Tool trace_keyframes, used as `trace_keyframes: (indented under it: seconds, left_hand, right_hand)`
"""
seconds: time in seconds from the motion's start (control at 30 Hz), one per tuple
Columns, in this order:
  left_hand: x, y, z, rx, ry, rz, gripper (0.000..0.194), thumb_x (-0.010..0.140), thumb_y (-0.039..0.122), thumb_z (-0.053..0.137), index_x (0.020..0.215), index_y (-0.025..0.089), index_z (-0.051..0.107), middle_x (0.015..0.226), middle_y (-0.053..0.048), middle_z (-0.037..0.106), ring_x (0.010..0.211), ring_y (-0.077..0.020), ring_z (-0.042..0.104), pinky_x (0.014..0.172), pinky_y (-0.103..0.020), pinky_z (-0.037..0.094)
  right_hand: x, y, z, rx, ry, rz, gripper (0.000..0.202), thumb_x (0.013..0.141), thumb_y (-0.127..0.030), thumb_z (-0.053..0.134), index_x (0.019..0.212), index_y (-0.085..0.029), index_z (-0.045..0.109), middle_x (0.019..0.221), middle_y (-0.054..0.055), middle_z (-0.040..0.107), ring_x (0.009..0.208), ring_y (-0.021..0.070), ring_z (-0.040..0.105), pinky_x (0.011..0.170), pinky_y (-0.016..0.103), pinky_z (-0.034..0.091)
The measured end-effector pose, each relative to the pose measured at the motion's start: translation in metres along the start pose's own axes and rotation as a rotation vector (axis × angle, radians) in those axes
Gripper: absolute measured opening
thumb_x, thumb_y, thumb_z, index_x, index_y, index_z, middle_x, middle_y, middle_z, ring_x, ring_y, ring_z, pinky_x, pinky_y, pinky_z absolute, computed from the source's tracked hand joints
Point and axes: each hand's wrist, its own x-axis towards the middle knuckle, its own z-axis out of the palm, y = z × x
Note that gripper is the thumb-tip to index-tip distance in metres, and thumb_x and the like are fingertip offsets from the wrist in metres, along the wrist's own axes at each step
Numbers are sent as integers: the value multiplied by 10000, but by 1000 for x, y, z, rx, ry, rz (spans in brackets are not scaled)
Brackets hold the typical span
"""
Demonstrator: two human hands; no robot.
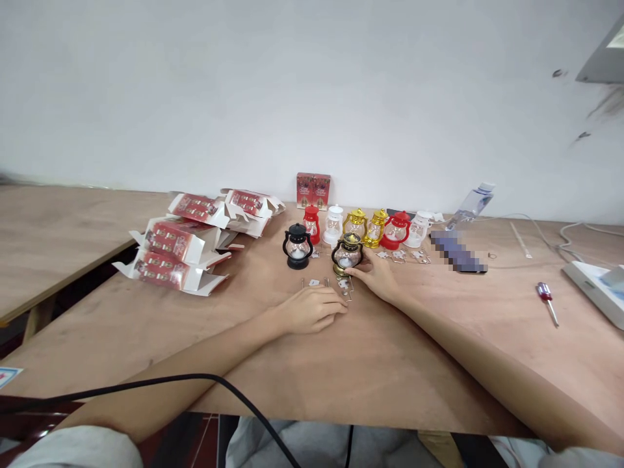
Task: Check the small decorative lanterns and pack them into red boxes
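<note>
A black rubbery cable curves across the lower left of the frame, nearest the camera. Beyond it, the left hand lies palm down on the brown wooden bench at the centre, its grip drawn together, fingers side by side; whether they hold anything cannot be told. Thin bent metal wire pieces lie just beyond its fingertips. The right hand has its grip closed around the lower right of a small bronze-and-black lantern with a clear globe, thumb at the base. This lantern stands upright at the frame's centre, right of a small black lantern. Behind them runs a row of six red, white and gold lanterns. Opened red-and-white cardboard boxes fill the left of centre; a red-handled screwdriver lies at the right.
</note>
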Motion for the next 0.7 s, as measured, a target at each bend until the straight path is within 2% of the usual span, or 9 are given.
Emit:
trace_keyframes:
  seconds: [0.17,0.27,0.33,0.4,0.53,0.63,0.7]
  left_hand:
    - [-1,1,2,-46,14,-27,260,863,94,421,1014,158,622,1049,-65,689,967,-162,620,851,-273,490]
    - [-1,0,3,-52,13,-26,256,861,96,427,1015,158,622,1056,-69,685,970,-163,619,856,-275,493]
    - [-1,-1,3,-49,3,-25,252,864,103,425,1013,157,620,1057,-70,685,970,-164,620,864,-276,490]
    - [-2,-2,3,-40,-19,-36,250,868,111,424,1020,163,616,1071,-64,684,976,-166,621,871,-278,487]
    - [-3,-2,3,4,-66,-72,243,874,145,449,1056,185,604,1141,-43,670,982,-174,633,883,-300,480]
    - [-3,-1,4,53,-79,-88,237,869,167,474,1058,194,614,1108,-41,685,954,-185,639,884,-314,473]
    - [-2,-1,4,74,-80,-102,240,862,173,488,1059,191,625,1042,-56,700,921,-187,642,865,-308,475]
  right_hand:
    - [2,1,-2,-16,-95,-79,369,728,-415,673,994,-188,557,914,64,681,832,248,638,749,391,506]
    - [1,4,-9,45,-115,-147,387,738,-334,647,1085,-201,537,1005,72,672,910,253,638,829,422,497]
    - [1,7,-14,136,-54,-216,414,751,-246,590,1153,-213,497,1070,79,658,982,245,624,898,438,472]
    - [4,10,-19,224,87,-246,414,749,-167,534,1154,-227,475,1069,75,657,1002,228,614,918,442,462]
    - [18,13,-23,287,353,-185,355,727,-107,497,1055,-242,484,928,40,663,892,202,624,850,423,496]
    - [24,8,-25,278,410,-199,383,706,-79,467,1050,-247,490,969,41,650,896,193,618,839,407,507]
    - [20,0,-27,229,348,-272,451,684,-56,452,1088,-249,502,1037,49,642,937,197,614,853,401,504]
